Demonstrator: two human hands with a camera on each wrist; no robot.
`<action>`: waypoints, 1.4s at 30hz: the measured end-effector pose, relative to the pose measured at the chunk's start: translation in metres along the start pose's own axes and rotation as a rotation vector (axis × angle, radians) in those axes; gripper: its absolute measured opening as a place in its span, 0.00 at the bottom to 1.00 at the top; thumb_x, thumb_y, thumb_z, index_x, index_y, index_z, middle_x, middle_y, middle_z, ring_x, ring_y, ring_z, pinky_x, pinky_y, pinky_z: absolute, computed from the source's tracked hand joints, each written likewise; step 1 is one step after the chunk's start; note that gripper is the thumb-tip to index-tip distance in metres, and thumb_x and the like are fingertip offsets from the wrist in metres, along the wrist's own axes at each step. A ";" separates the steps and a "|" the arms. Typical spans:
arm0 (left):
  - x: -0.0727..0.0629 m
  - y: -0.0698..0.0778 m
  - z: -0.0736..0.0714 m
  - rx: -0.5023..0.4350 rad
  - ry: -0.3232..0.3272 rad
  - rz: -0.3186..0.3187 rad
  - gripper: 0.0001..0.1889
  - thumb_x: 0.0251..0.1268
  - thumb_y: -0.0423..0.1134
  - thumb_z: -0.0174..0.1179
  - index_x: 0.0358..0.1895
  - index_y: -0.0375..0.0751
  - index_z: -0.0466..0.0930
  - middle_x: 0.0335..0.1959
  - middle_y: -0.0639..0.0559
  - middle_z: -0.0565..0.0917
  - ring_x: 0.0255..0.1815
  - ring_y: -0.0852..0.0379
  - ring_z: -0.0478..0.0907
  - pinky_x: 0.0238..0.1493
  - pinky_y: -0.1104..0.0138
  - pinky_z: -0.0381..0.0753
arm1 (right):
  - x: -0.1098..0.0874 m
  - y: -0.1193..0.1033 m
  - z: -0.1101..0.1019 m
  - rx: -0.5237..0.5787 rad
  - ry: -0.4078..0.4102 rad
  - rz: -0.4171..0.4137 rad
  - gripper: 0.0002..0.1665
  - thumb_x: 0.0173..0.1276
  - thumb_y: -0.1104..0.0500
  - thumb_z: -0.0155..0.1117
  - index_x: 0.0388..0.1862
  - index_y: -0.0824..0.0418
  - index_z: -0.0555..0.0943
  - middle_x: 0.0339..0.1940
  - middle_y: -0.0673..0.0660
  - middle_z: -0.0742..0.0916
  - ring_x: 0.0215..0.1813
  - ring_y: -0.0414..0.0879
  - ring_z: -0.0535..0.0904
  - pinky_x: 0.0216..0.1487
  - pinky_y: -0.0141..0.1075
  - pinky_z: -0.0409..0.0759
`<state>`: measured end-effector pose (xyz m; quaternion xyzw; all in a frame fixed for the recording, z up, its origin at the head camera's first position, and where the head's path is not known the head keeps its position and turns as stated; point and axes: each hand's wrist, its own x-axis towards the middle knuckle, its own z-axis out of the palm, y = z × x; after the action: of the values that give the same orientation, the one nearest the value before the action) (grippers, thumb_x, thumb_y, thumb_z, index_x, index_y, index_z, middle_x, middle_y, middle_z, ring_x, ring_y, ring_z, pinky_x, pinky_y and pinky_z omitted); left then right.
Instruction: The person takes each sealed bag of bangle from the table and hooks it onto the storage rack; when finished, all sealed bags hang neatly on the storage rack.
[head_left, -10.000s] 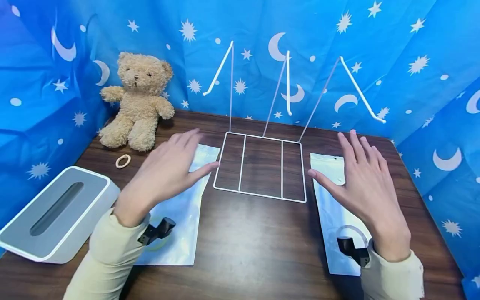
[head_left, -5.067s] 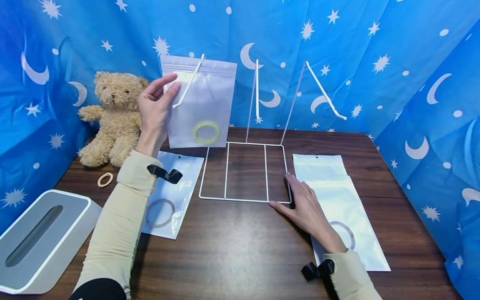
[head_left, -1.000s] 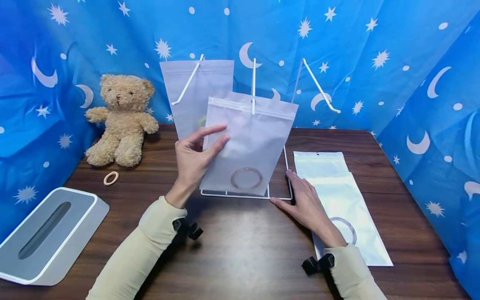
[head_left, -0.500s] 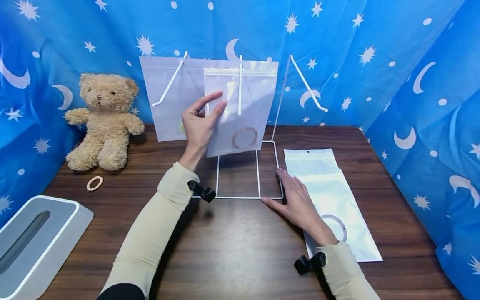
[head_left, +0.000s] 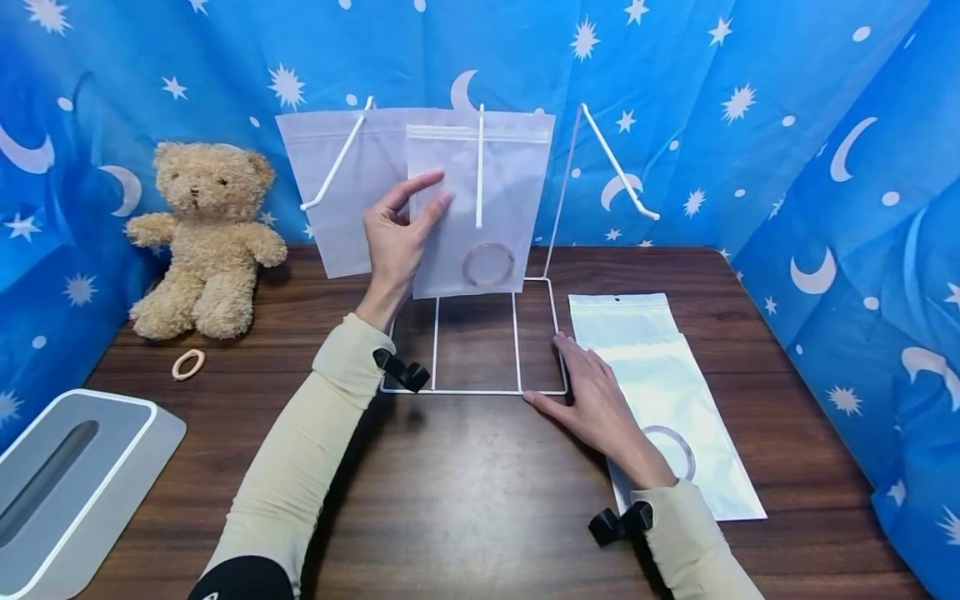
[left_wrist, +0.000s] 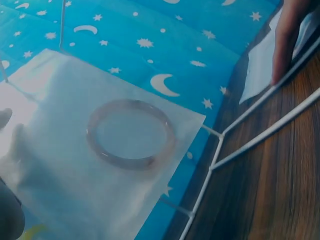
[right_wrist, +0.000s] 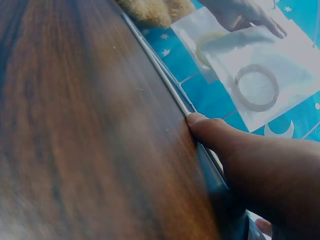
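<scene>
A white wire display rack [head_left: 517,350] with three hooks stands on the table. A zip bag [head_left: 510,200] with a brownish bangle [head_left: 488,265] inside hangs well back on the middle hook; its left side is held by my left hand [head_left: 401,233], thumb and forefinger in front. Another zip bag [head_left: 330,167] hangs on the left hook, partly hidden; its yellow-green bangle [right_wrist: 206,47] shows in the right wrist view. My right hand [head_left: 600,408] rests over the base's front right corner, thumb on the front wire and fingers by the side wire. The right hook [head_left: 618,167] carries nothing.
Overlapping zip bags [head_left: 682,375] lie right of the rack, one containing a bangle [head_left: 675,450]. A teddy bear [head_left: 210,242], a small beige ring [head_left: 187,364] and a grey-white tissue box [head_left: 82,483] are on the left. Blue star-patterned cloth [head_left: 690,142] encloses the table.
Two bags from the table's left are now on the rack's left and middle hooks. In the last second, my left hand slid the middle bag back along its hook. The right hand stays put.
</scene>
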<state>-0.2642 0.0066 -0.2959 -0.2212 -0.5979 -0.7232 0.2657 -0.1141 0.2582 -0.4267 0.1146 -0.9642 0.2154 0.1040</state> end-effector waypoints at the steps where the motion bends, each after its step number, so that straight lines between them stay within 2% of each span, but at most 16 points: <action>1: 0.000 0.000 -0.002 -0.002 -0.015 0.002 0.16 0.57 0.28 0.70 0.49 0.30 0.85 0.47 0.45 0.86 0.07 0.64 0.53 0.09 0.73 0.55 | 0.000 -0.001 0.000 0.001 -0.002 0.002 0.59 0.59 0.29 0.64 0.76 0.65 0.60 0.74 0.65 0.67 0.74 0.59 0.60 0.72 0.54 0.54; 4: 0.001 0.000 -0.007 0.003 -0.074 0.021 0.18 0.57 0.26 0.70 0.52 0.29 0.83 0.50 0.44 0.85 0.09 0.62 0.54 0.10 0.72 0.56 | 0.000 -0.001 0.000 0.003 -0.011 0.010 0.60 0.59 0.27 0.63 0.76 0.65 0.59 0.74 0.65 0.66 0.74 0.59 0.60 0.72 0.55 0.53; 5: 0.001 0.001 -0.009 -0.003 -0.097 0.023 0.19 0.56 0.25 0.69 0.53 0.28 0.82 0.51 0.43 0.84 0.12 0.61 0.61 0.14 0.72 0.62 | 0.000 -0.002 0.001 0.002 -0.012 0.012 0.60 0.59 0.27 0.62 0.76 0.65 0.59 0.74 0.65 0.66 0.74 0.59 0.60 0.72 0.55 0.53; 8: 0.000 0.005 -0.016 0.017 -0.173 0.012 0.21 0.57 0.25 0.68 0.56 0.29 0.81 0.55 0.43 0.82 0.32 0.55 0.79 0.37 0.66 0.78 | -0.001 -0.001 0.001 0.003 -0.013 0.018 0.60 0.59 0.26 0.62 0.76 0.65 0.59 0.75 0.65 0.66 0.74 0.60 0.60 0.72 0.54 0.53; 10: -0.002 0.011 -0.024 0.081 -0.224 0.005 0.22 0.58 0.26 0.68 0.58 0.30 0.79 0.59 0.43 0.79 0.52 0.51 0.78 0.53 0.54 0.76 | -0.001 -0.001 0.000 0.001 -0.013 0.016 0.60 0.59 0.27 0.62 0.76 0.65 0.59 0.74 0.65 0.66 0.74 0.60 0.60 0.72 0.55 0.53; 11: -0.003 0.013 -0.029 0.117 -0.246 0.000 0.23 0.58 0.27 0.68 0.59 0.31 0.79 0.61 0.43 0.78 0.61 0.50 0.73 0.59 0.49 0.72 | -0.001 -0.001 0.000 0.002 -0.013 0.015 0.60 0.59 0.27 0.63 0.76 0.65 0.59 0.74 0.65 0.66 0.74 0.61 0.60 0.72 0.55 0.53; 14: -0.012 0.015 -0.050 0.262 -0.292 0.019 0.25 0.58 0.30 0.69 0.61 0.36 0.78 0.65 0.43 0.73 0.67 0.54 0.66 0.62 0.47 0.69 | -0.001 0.000 -0.001 0.002 -0.017 0.015 0.60 0.59 0.28 0.64 0.76 0.65 0.59 0.74 0.65 0.66 0.74 0.60 0.60 0.72 0.55 0.53; 17: -0.029 0.014 -0.075 0.414 -0.303 0.022 0.26 0.59 0.31 0.69 0.62 0.36 0.77 0.65 0.42 0.72 0.66 0.50 0.68 0.62 0.48 0.71 | 0.000 0.001 -0.001 0.004 -0.019 0.018 0.60 0.58 0.27 0.64 0.76 0.65 0.59 0.74 0.65 0.66 0.74 0.60 0.59 0.72 0.55 0.53; 19: -0.046 0.016 -0.090 0.524 -0.317 -0.028 0.26 0.60 0.33 0.69 0.62 0.35 0.76 0.63 0.40 0.74 0.64 0.47 0.71 0.62 0.50 0.71 | 0.001 0.001 -0.001 0.003 -0.018 0.018 0.60 0.58 0.27 0.64 0.76 0.65 0.59 0.74 0.65 0.66 0.74 0.61 0.59 0.72 0.55 0.53; 20: -0.057 0.019 -0.096 0.578 -0.337 -0.077 0.26 0.60 0.34 0.69 0.62 0.34 0.74 0.62 0.39 0.74 0.63 0.45 0.72 0.63 0.50 0.71 | 0.001 0.001 -0.001 0.001 -0.017 0.017 0.60 0.58 0.27 0.64 0.76 0.65 0.59 0.74 0.65 0.66 0.74 0.61 0.59 0.72 0.55 0.53; 23: -0.090 0.029 -0.110 0.699 -0.436 -0.287 0.29 0.62 0.38 0.68 0.64 0.32 0.70 0.61 0.36 0.74 0.61 0.39 0.72 0.63 0.48 0.70 | 0.001 0.000 -0.001 0.002 -0.018 0.010 0.60 0.59 0.27 0.63 0.76 0.65 0.59 0.74 0.66 0.66 0.74 0.61 0.60 0.72 0.55 0.53; 26: -0.117 0.034 -0.115 0.785 -0.546 -0.445 0.34 0.63 0.46 0.67 0.69 0.35 0.65 0.66 0.36 0.71 0.65 0.38 0.68 0.65 0.46 0.67 | -0.001 0.000 -0.001 0.006 -0.017 0.011 0.60 0.59 0.28 0.64 0.76 0.65 0.59 0.75 0.66 0.65 0.74 0.62 0.59 0.72 0.56 0.53; 28: -0.129 0.032 -0.115 0.800 -0.579 -0.484 0.37 0.63 0.49 0.67 0.71 0.37 0.64 0.68 0.37 0.69 0.67 0.38 0.66 0.65 0.45 0.66 | -0.001 0.000 0.000 0.007 -0.022 0.018 0.60 0.59 0.28 0.64 0.77 0.64 0.59 0.75 0.65 0.65 0.74 0.61 0.59 0.72 0.56 0.52; 34: -0.143 0.006 -0.118 0.786 -0.582 -0.390 0.44 0.60 0.57 0.67 0.74 0.40 0.59 0.73 0.38 0.63 0.72 0.40 0.59 0.68 0.45 0.61 | 0.000 -0.002 0.005 0.009 -0.048 0.042 0.61 0.59 0.25 0.61 0.77 0.63 0.57 0.76 0.65 0.64 0.75 0.62 0.57 0.73 0.56 0.50; 39: -0.145 -0.022 -0.131 0.918 -0.634 -0.234 0.53 0.57 0.67 0.62 0.77 0.38 0.52 0.76 0.40 0.56 0.77 0.43 0.48 0.73 0.46 0.48 | 0.002 -0.002 0.007 0.024 -0.044 0.045 0.61 0.59 0.27 0.62 0.78 0.63 0.57 0.75 0.65 0.64 0.75 0.63 0.56 0.73 0.57 0.50; 42: -0.146 -0.033 -0.138 0.990 -0.676 -0.160 0.54 0.58 0.71 0.59 0.77 0.37 0.51 0.77 0.43 0.56 0.78 0.47 0.46 0.75 0.52 0.43 | 0.003 -0.002 0.006 0.020 -0.036 0.039 0.60 0.59 0.28 0.63 0.77 0.63 0.57 0.75 0.65 0.64 0.74 0.63 0.57 0.72 0.57 0.51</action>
<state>-0.1750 -0.1062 -0.4395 -0.2432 -0.9295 -0.2664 0.0771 -0.1173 0.2536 -0.4310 0.1006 -0.9657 0.2251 0.0814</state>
